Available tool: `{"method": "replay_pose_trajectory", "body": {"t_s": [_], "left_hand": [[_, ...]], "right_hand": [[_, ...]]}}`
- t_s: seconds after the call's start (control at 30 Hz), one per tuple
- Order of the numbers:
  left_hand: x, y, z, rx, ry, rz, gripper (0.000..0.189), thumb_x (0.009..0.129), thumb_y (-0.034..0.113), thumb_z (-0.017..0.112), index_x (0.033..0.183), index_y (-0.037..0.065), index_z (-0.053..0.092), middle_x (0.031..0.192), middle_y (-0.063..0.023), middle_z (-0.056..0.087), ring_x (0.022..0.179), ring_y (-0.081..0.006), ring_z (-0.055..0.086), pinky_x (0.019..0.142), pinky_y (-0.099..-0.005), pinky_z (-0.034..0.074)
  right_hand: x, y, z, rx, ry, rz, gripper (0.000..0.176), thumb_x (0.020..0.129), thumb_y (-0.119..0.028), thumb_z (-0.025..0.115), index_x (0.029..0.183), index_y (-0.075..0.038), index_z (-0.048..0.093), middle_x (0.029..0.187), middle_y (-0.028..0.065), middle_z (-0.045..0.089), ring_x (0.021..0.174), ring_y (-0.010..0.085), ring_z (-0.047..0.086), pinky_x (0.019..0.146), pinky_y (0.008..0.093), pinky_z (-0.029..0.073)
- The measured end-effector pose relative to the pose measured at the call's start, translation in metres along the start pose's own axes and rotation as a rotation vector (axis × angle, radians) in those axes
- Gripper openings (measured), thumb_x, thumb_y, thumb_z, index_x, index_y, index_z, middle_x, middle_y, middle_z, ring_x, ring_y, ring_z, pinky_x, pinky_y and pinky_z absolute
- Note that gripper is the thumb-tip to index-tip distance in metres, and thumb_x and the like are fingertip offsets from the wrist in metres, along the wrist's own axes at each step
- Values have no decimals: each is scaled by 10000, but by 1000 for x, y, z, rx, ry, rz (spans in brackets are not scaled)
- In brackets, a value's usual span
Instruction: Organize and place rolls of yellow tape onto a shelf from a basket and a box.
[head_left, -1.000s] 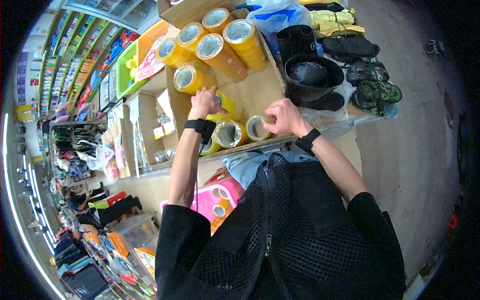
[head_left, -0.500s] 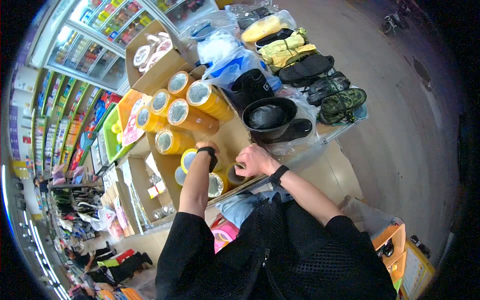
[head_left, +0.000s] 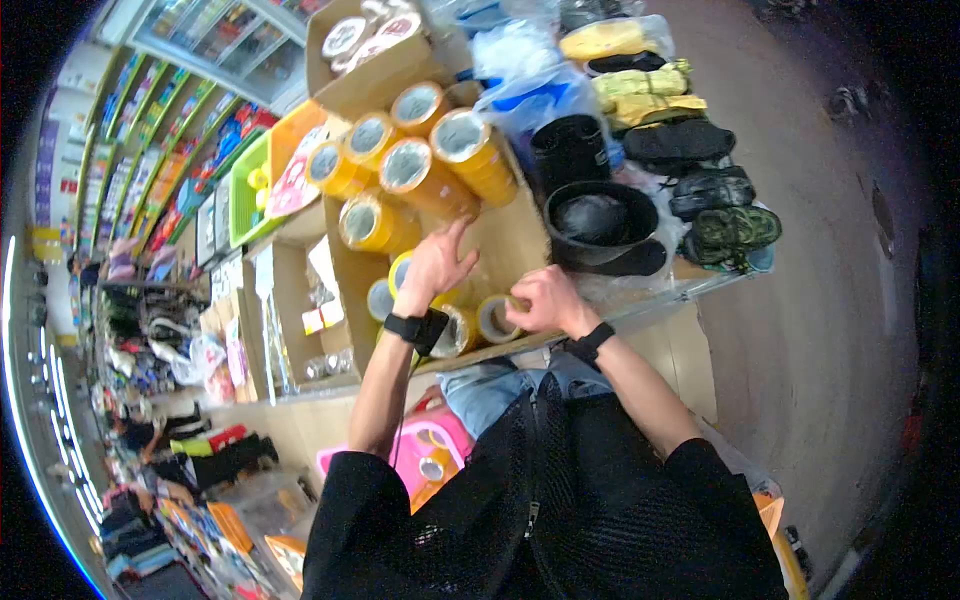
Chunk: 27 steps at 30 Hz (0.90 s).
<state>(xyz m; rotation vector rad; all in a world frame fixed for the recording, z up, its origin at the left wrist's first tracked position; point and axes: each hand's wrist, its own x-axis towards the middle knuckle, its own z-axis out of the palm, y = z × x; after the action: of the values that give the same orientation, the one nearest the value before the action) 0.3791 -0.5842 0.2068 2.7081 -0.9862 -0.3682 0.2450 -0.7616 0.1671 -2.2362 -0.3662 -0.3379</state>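
My left hand (head_left: 440,268) is over the cardboard box (head_left: 520,232), fingers apart and nothing held. It hovers near a lying stack of amber packing tape rolls (head_left: 440,190) and above the yellow-rimmed rolls in the box's near part. At the box's front edge, my right hand (head_left: 550,302) has its fingers curled over the rim of a packing tape roll (head_left: 492,322). Another tape roll (head_left: 456,332) sits just left of that one, partly behind my left wrist. Several more tape stacks (head_left: 372,222) fill the left and far side.
Right of the box are a black rubber boot (head_left: 600,225), bagged goods and camouflage shoes (head_left: 735,238). A box of white rolls (head_left: 372,40) stands behind, a green basket (head_left: 250,190) left. Below is a pink basket (head_left: 410,465) with tape rolls.
My left hand has come up from among the rolls and reached farther into the box, fingers spreading. My right hand stays at the front roll. The camera view has shifted.
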Motion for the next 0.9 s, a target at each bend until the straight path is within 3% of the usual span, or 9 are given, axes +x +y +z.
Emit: {"method": "replay_pose_trajectory", "body": {"t_s": [0.07, 0.1, 0.23, 0.3, 0.5, 0.57, 0.63, 0.73, 0.9], "left_hand": [[-41, 6, -23, -273, 283, 5, 422, 809, 251, 630, 1179, 58, 571, 1082, -160, 644, 989, -334, 618, 853, -400, 496], [-64, 6, -28, -393, 403, -29, 345, 849, 158, 600, 1171, 39, 563, 1001, -160, 663, 953, -265, 648, 797, -352, 512], [-161, -37, 37, -794, 1104, -341, 173, 943, 116, 498, 1052, -6, 555, 830, -103, 624, 744, -135, 603, 659, -256, 497], [-212, -52, 75, -854, 1249, -552, 160, 950, 109, 477, 1048, -3, 533, 801, -86, 601, 680, -123, 564, 628, -247, 484], [-365, -31, 190, -666, 795, -1180, 295, 908, 147, 519, 1166, 4, 517, 890, -139, 637, 780, -209, 622, 702, -333, 493], [-413, -13, 238, -650, 644, -1160, 283, 917, 190, 507, 1141, 18, 537, 927, -162, 637, 825, -274, 632, 723, -373, 496], [-446, 20, 256, -638, 243, -1354, 329, 931, 271, 470, 1120, 17, 562, 978, -226, 626, 888, -359, 619, 784, -427, 486], [-483, 48, 304, -620, 152, -1251, 401, 935, 344, 424, 1109, 20, 583, 1019, -272, 608, 962, -419, 583, 862, -456, 450], [-478, 64, 316, -755, 101, -1480, 488, 942, 419, 371, 1106, 17, 594, 1048, -270, 610, 1017, -422, 569, 883, -455, 436]], "right_hand": [[1, 0, 1, 2, -25, -28, 285, 697, -271, 628, 511, -67, 556, 570, 108, 590, 559, 300, 601, 540, 401, 495], [1, -1, 1, 10, -1, -27, 285, 697, -248, 635, 501, -66, 538, 552, 106, 573, 530, 291, 587, 515, 397, 481], [5, 0, 3, 6, 44, -75, 293, 689, -187, 651, 480, -63, 488, 513, 114, 525, 472, 280, 548, 454, 380, 435], [5, 2, 5, 30, 18, -97, 296, 687, -178, 658, 478, -63, 483, 497, 111, 503, 457, 277, 530, 440, 373, 417], [7, -1, 0, -8, -57, -79, 302, 706, -99, 640, 498, -36, 431, 486, 112, 449, 451, 271, 473, 444, 366, 366], [7, 1, 5, -36, -53, -104, 291, 712, -76, 648, 516, -34, 437, 507, 115, 454, 460, 275, 465, 443, 366, 352], [5, 2, 6, -68, -95, -102, 318, 726, -73, 644, 521, -24, 406, 505, 120, 427, 451, 278, 437, 438, 365, 320], [6, -2, 8, -80, -98, -96, 346, 736, -62, 645, 541, -8, 364, 510, 128, 370, 447, 277, 381, 442, 363, 277], [4, 6, 1, -174, -168, -94, 350, 744, -54, 650, 553, -5, 361, 517, 125, 357, 456, 275, 361, 446, 367, 266]]}}
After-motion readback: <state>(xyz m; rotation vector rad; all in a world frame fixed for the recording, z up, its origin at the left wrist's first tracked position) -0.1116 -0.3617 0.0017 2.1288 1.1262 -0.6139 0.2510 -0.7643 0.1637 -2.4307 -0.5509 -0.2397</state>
